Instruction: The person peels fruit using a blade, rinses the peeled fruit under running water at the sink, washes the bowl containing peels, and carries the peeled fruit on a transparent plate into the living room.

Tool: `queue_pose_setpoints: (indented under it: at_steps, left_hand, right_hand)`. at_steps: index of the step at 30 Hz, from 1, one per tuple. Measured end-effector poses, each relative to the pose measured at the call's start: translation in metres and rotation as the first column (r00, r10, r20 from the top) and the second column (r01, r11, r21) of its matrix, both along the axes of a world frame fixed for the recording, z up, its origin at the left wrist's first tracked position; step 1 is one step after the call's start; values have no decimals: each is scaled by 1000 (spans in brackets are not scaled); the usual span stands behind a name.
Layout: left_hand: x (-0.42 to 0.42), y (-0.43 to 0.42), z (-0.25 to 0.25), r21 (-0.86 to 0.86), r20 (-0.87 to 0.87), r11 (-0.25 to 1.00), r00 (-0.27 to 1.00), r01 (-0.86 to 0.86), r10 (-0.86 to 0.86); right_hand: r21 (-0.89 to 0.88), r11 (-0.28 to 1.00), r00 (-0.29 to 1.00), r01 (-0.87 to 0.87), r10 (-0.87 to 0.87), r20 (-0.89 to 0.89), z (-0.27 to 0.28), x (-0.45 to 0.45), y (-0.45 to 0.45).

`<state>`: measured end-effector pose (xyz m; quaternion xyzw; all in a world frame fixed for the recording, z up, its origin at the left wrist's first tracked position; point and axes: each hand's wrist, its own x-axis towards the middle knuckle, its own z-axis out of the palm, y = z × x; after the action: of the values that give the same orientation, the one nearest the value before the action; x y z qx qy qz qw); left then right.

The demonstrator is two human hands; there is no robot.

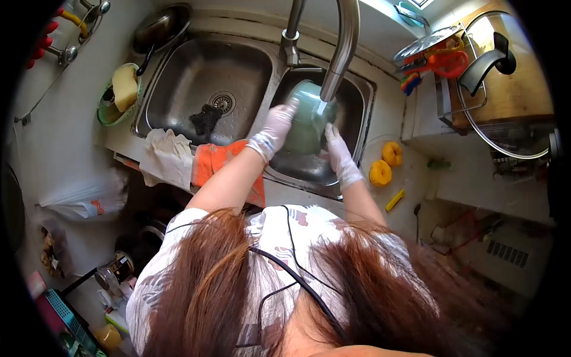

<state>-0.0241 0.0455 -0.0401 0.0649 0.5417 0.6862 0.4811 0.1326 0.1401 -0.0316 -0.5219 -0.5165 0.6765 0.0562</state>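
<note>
A pale green bowl (303,128) is tilted over the right sink basin (351,119), with water from the faucet (344,50) running onto it. My left hand (277,127), in a thin translucent glove, grips the bowl's left side. On its right side, the fingers of my right hand (339,153), gloved as well, press against the wall of the bowl. The bowl hangs between both hands; parts of my fingers are hidden behind it.
A dark mesh scrubber (206,121) lies near the drain of the left basin (178,95). Cloths, one white (168,156) and one orange (217,160), drape over the counter edge. A sponge (125,88) sits in a green basket. Two yellow round items (380,173) lie to the right.
</note>
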Motion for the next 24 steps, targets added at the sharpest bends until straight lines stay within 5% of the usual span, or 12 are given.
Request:
queue_pose_setpoints:
  at_steps: [1,4,5,8,10,12,14,16,17,20,22,24]
  left_hand:
    - [11,3,17,-3,5,994,994,107,-107]
    - [32,16,19,-56,-384,929,851,366,-359]
    - [35,18,17,-61,-395,906,824,418,-406]
    - [42,19,8,-78,-467,873,756,481,-459]
    - [38,11,20,-174,-461,825,696,537,-550]
    - [42,-7,33,-224,-641,812,546,539,-540]
    - [47,-14,29,-395,-814,756,182,521,-551]
    - [50,-21,24,-467,-870,727,-117,504,-479]
    - [54,-19,26,-647,-748,611,-226,456,-624]
    - [42,-39,50,-646,-730,700,-515,303,-450]
    - [29,-57,56,-309,-938,917,-239,252,-250]
    - [11,-69,62,-287,-958,957,-15,35,-287]
  right_hand:
    - [-44,998,998,53,-54,-37,-7,7,-1]
    - [-35,977,921,208,-208,-329,3,24,-8]
    - [136,973,932,186,-131,-338,-4,28,-3]
    - [701,713,995,-20,84,-57,-1,27,10]
    - [798,580,986,-163,115,117,8,23,26]
    - [563,808,978,-172,209,-1,16,18,49]
    - [184,977,993,-105,114,-37,74,10,34]
    - [85,985,988,-150,153,-33,65,20,34]
    - [0,997,997,-75,75,14,53,25,31]
    - [-177,961,965,215,-236,-114,-4,48,21]
    - [-235,925,936,298,-332,-120,-14,47,12]
    - [-202,934,924,295,-333,-188,-18,40,5]
